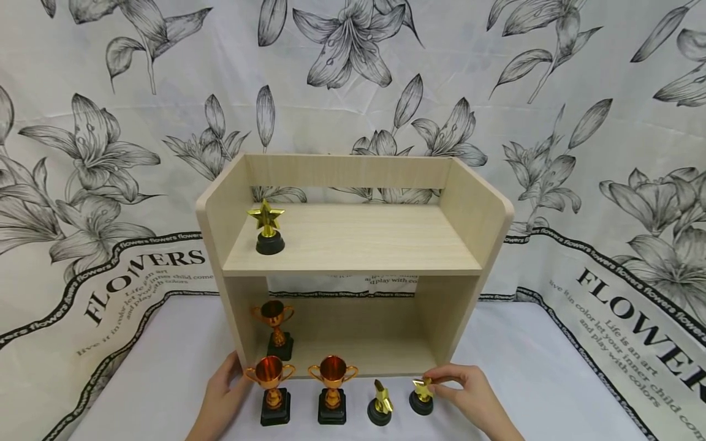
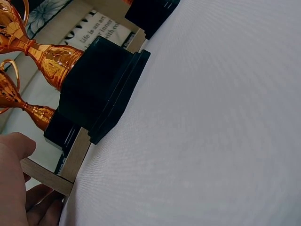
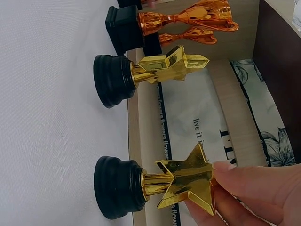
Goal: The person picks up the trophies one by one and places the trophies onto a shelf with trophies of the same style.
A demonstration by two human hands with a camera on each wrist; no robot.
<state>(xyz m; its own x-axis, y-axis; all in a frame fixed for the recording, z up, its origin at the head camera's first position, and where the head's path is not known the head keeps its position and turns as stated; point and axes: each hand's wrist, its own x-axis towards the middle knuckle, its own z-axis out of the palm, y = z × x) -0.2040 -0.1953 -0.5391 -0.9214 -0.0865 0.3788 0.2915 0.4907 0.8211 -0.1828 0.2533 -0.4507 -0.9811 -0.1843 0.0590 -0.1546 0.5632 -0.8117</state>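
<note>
My right hand pinches the upper points of a gold star trophy on a round black base, at the shelf's front right. Beside it stands a second star trophy, turned edge-on in the head view. My left hand holds the lower left side panel of the wooden shelf, thumb on one face and fingers on the other in the left wrist view. Two orange-gold cup trophies, a left cup and a right cup, stand on black square bases before the shelf.
On the upper board, at its left, stands another star trophy. A third cup trophy occupies the lower compartment's left side. White cloth covers the table, and a flower-printed curtain hangs behind the shelf.
</note>
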